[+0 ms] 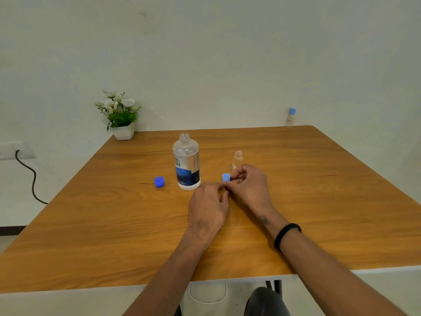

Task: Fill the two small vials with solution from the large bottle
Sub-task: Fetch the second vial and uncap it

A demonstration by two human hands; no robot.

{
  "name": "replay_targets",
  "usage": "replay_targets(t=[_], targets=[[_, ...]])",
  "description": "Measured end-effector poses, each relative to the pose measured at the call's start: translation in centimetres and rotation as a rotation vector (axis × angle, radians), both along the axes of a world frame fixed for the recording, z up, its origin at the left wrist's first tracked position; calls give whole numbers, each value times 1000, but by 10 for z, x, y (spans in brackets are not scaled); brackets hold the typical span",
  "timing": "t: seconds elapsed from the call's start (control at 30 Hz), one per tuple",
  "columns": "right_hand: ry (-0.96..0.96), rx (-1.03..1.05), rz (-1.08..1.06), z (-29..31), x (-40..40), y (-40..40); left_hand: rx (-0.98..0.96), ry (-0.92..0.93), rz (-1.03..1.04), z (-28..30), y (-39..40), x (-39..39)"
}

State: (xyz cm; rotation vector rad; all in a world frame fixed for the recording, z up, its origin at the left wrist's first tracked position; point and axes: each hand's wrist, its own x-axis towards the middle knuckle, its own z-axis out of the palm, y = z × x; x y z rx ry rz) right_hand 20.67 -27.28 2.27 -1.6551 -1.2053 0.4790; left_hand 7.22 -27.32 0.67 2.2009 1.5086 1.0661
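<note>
Large bottle (186,161) stands upright near desk (91,224) centre, cap off, neck open; its dark blue cap (159,181) lies on the desk just to its left. One small vial (237,159) stands upright & uncapped to the bottle's right, right behind your right hand (247,185). That hand's fingers (238,173) are curled, pinching a light blue vial cap (226,177) at its side, cap's open end facing up. Your left hand (208,206) sits just in front of the bottle, knuckles up, fingers loosely bent w/ tips meeting the right hand's; can't tell if they hold anything. Second vial (290,117), capped in light blue, stands at the desk's far right corner, well apart from the rest. Black band (286,234) on your right wrist. Potted white flowers (120,115) at the far left corner.
</note>
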Motion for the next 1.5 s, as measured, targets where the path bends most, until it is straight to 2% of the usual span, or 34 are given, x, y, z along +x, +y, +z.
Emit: replay_targets(t=[0.23, 0.4, 0.53, 0.67, 0.77, 0.9, 1.13, 1.27, 1.5], targets=[[-23, 19, -10, -2, 3, -4, 42, 61, -18, 3, -7, 0], [-105, -42, -47, 4, 40, -20, 109, 150, -227, 8, -20, 15], [-204, -44, -120, 8, 96, -29, 122, 166, -303, 8, -25, 59], [-277, -43, -217, 6, 144, -16, 114, 198, -280, 12, -6, 114], [-325, -42, -256, 5, 170, 7, 57, 195, -220, 14, 22, 147], [-395, -109, -205, 7, 196, 53, 32, 222, -129, 18, 54, 181], [-687, -260, -173, -2, 248, 147, 27, 278, -42, 16, 99, 222], [-711, -382, -214, 0, 277, 192, 28, 290, -22, 16, 104, 226], [-735, -387, -182, 4, 300, 238, -70, 323, -10, 23, 104, 230]])
